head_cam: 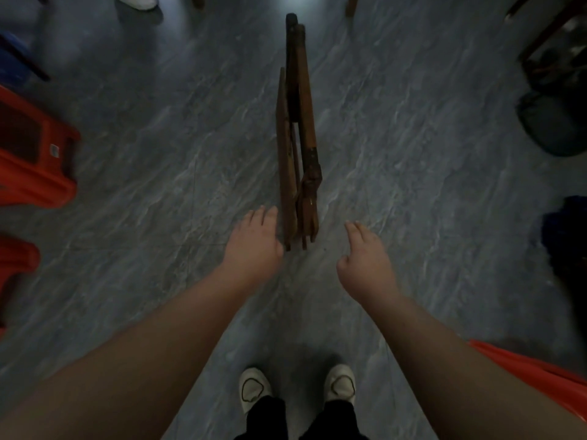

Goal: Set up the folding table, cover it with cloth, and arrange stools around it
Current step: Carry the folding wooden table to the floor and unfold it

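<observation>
- The left hand (254, 239) is stretched forward with the fingers straight and together, holding nothing. It is just beside the near end of the folded table (298, 138); I cannot tell if it touches it.
- The right hand (365, 258) has relaxed, slightly spread fingers, holds nothing and is clearly apart from the table.
- The folded table, of brown wood, stands on its edge on the grey floor (158, 154) and runs from the centre toward 12 o'clock.
- A red stool (35, 154) is at 9 o'clock, and a second red stool (16, 265) at 8 o'clock.
- A dark bag (549, 125) lies at 2 o'clock.
- White shoes (254, 387) are at 6 o'clock.
</observation>
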Action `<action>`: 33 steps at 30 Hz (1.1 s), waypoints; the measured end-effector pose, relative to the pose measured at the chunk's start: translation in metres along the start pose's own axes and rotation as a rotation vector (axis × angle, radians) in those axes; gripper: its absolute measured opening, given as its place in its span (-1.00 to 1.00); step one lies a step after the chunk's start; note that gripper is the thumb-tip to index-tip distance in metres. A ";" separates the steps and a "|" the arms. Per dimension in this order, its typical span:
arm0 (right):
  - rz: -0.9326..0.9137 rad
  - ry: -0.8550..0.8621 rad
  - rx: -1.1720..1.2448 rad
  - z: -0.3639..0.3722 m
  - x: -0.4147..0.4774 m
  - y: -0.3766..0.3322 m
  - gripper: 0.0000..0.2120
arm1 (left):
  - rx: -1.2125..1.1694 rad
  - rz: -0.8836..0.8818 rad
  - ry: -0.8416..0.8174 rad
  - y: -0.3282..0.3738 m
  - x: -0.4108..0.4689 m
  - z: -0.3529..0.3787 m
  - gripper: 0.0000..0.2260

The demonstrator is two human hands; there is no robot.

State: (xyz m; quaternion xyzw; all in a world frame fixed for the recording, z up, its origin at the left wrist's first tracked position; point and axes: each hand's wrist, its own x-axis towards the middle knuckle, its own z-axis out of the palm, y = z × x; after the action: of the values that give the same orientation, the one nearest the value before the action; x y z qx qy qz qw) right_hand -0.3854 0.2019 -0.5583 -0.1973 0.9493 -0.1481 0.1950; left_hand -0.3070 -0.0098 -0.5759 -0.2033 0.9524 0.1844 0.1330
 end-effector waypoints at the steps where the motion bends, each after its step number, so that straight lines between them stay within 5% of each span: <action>1: -0.010 0.005 0.011 0.003 0.001 0.000 -0.33 | -0.001 0.007 0.008 -0.001 -0.001 0.004 -0.38; 19: -0.389 0.241 0.316 0.226 0.153 0.093 -0.25 | -0.126 0.147 0.315 -0.047 0.114 0.236 -0.19; 28: -0.398 0.197 0.608 0.243 0.186 0.091 -0.20 | -0.615 0.236 0.389 -0.046 0.162 0.261 -0.12; 33: -0.436 0.203 0.702 0.236 0.181 0.080 -0.28 | -0.696 0.237 0.395 -0.038 0.161 0.255 -0.12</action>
State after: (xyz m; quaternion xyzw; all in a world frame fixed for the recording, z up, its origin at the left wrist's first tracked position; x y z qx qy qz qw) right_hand -0.4632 0.1456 -0.8512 -0.2994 0.7916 -0.5190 0.1199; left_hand -0.3866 0.0064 -0.8686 -0.1566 0.8571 0.4668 -0.1512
